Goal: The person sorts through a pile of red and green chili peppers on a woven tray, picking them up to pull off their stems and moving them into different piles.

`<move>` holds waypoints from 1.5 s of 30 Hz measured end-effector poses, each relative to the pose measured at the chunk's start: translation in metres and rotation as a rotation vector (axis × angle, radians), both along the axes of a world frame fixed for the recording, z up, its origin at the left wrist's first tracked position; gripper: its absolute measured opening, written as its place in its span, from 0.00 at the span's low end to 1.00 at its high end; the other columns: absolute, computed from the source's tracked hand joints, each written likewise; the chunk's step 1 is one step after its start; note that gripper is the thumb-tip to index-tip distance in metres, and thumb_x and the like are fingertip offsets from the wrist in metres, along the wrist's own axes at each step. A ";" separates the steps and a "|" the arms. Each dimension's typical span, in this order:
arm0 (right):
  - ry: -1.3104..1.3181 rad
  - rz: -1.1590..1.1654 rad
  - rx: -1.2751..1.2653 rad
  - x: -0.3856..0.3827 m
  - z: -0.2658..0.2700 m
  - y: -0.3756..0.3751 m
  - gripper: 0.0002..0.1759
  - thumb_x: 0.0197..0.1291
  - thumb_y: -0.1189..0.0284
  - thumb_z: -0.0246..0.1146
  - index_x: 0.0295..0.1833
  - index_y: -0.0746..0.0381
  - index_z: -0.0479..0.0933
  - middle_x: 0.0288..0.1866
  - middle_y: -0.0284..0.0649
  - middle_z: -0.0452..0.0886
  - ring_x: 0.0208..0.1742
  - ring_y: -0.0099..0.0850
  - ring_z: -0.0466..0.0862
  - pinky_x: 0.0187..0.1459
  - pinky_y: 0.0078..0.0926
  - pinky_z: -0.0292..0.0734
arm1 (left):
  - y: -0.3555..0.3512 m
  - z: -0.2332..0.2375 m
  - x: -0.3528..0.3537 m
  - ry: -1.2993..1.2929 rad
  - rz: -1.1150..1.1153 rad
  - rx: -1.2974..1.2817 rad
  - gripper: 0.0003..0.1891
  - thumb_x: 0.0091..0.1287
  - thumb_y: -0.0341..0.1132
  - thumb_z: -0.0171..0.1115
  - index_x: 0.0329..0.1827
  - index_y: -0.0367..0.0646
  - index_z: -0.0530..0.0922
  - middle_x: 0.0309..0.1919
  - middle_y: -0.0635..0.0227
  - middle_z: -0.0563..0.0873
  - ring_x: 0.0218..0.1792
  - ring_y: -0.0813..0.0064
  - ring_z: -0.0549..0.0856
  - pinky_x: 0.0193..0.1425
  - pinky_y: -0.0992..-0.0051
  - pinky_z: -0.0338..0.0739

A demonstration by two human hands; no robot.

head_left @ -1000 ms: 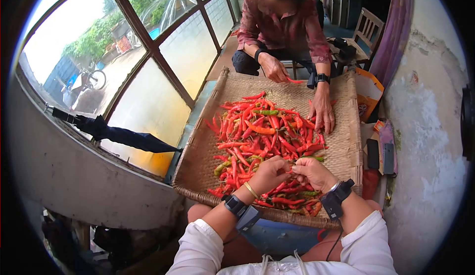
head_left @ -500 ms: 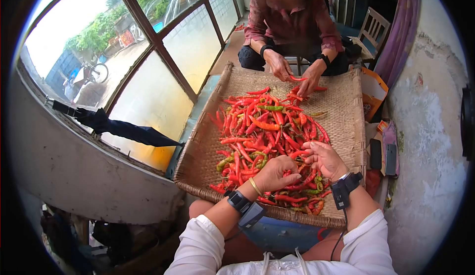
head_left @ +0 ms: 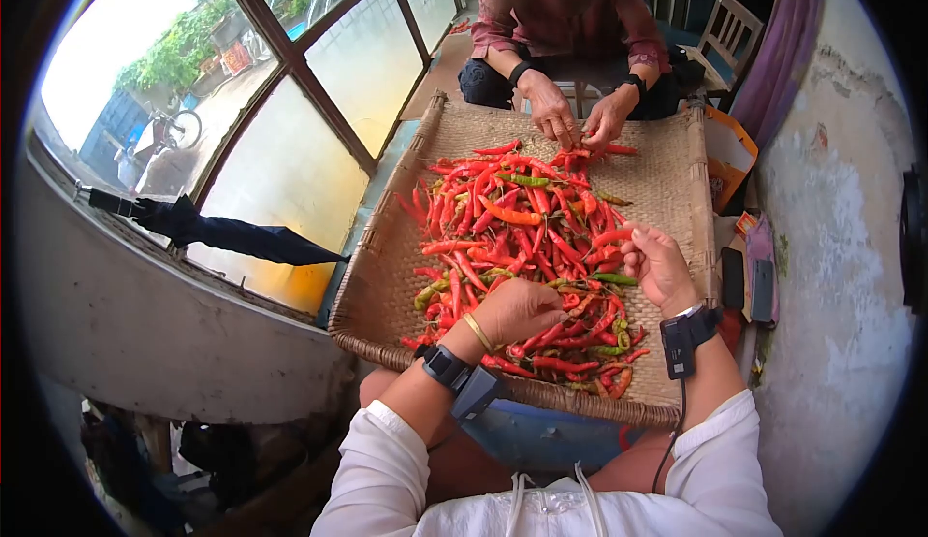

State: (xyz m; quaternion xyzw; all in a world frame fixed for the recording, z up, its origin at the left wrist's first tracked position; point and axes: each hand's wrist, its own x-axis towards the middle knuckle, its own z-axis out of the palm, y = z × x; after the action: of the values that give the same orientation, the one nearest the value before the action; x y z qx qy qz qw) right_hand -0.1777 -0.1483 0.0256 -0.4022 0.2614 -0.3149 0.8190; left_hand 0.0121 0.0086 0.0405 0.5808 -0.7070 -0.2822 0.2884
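Note:
A heap of red chili peppers, with a few green ones, lies on a woven tray before me. My right hand is raised over the tray's right side, pinching a red chili pepper between thumb and fingers. Low over the near part of the heap is my left hand, its fingers curled together; whatever they hold is hidden. A green chili pepper rests on the heap between my hands.
Across the tray a co-worker's hands handle chili peppers at the far edge. A folded umbrella leans by the window at left. On the right are a phone, an orange-edged bag and a wooden chair.
My right hand has risen away from the heap with a red chili pepper in its fingers. My left hand has shifted slightly left. The co-worker's hands have come together at the far edge.

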 end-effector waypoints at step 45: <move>0.208 0.039 -0.229 -0.017 0.027 0.023 0.19 0.59 0.70 0.56 0.54 0.67 0.69 0.46 0.37 0.75 0.40 0.22 0.78 0.27 0.10 0.72 | -0.007 -0.013 0.000 0.289 -0.048 0.052 0.06 0.55 0.26 0.60 0.36 0.37 0.79 0.31 0.67 0.82 0.31 0.76 0.81 0.36 0.77 0.75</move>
State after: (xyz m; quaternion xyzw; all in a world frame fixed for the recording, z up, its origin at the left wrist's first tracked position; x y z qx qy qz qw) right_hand -0.1946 -0.1251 0.0528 -0.5285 0.2995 -0.2830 0.7423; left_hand 0.0122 0.0012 0.0271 0.5242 -0.6642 -0.3878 0.3655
